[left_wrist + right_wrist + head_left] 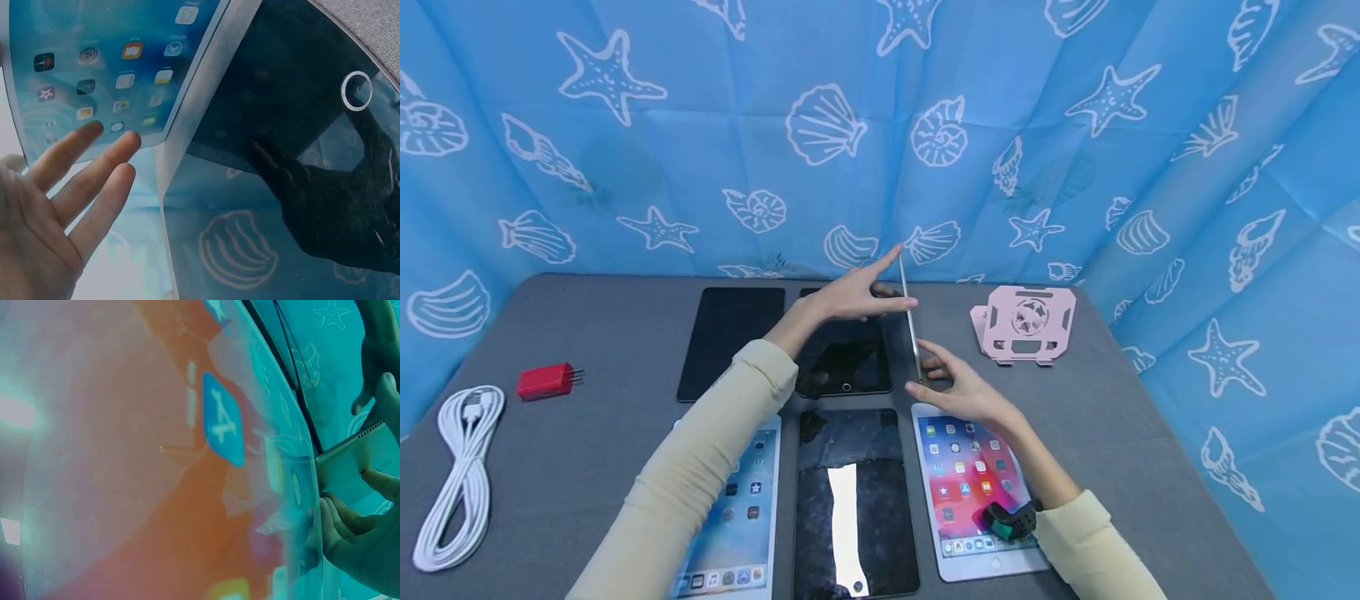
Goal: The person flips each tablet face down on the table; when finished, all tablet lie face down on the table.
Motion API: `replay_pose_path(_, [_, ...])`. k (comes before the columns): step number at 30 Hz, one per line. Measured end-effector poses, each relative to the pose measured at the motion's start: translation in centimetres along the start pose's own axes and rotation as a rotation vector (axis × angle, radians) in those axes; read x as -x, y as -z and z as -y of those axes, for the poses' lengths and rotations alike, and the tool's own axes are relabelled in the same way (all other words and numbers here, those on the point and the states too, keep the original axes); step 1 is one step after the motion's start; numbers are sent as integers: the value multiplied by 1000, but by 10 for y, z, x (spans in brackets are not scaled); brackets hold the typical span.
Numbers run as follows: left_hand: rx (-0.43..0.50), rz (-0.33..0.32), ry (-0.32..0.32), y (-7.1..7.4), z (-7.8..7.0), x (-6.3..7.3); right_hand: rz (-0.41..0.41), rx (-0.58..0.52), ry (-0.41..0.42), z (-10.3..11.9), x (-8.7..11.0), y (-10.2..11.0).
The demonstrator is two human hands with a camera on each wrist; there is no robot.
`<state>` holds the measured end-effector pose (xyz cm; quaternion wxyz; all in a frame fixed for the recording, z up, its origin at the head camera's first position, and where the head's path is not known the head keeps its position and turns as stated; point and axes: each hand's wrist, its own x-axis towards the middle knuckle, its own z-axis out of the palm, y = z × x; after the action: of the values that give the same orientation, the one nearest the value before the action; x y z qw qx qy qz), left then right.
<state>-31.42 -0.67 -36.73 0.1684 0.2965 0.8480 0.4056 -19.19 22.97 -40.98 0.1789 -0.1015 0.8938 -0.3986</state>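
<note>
A thin white-edged tablet stands nearly upright on edge between my two hands. My left hand holds its far part, index finger at the top corner and thumb against the side. Lower down, my right hand pinches the near end between thumb and fingers. The left wrist view shows the tablet's lit blue screen with app icons, and three fingers of the left hand spread before it. In the right wrist view, fingers of the right hand touch the edge of the tablet, near a row of small holes.
Around the hands lie black tablets, a white tablet with a blue screen and one with a red screen. A pink stand is at right, a red charger and white cable at left. A blue curtain hangs behind.
</note>
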Motion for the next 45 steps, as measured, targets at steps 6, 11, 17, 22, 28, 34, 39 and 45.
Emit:
replay_pose_path(6, [68, 22, -8, 3, 2, 1, -14, 26, 29, -2, -2, -2])
replay_pose_path(11, [95, 34, 1, 4, 6, 2, -38, 40, 43, -3, -2, -4])
replay_pose_path(17, [101, 38, 1, 6, 11, 5, -57, 66, 60, 0, 0, -6])
replay_pose_path(22, [139, 49, -1, 8, 13, 7, -68, 75, 77, 3, 1, -8])
replay_pose_path(28, [203, 82, -23, 8, 15, 7, -85, 106, 55, 5, 1, -8])
replay_pose_path(34, [225, 149, -23, 2, 25, 8, -152, 183, 11, 4, 3, -6])
replay_pose_path(39, [295, 169, -9, -7, 33, 6, -170, 267, 16, 1, 3, -3])
replay_pose_path(45, [322, 179, -15, -14, 35, 1, -178, 261, 33, -5, 4, 4])
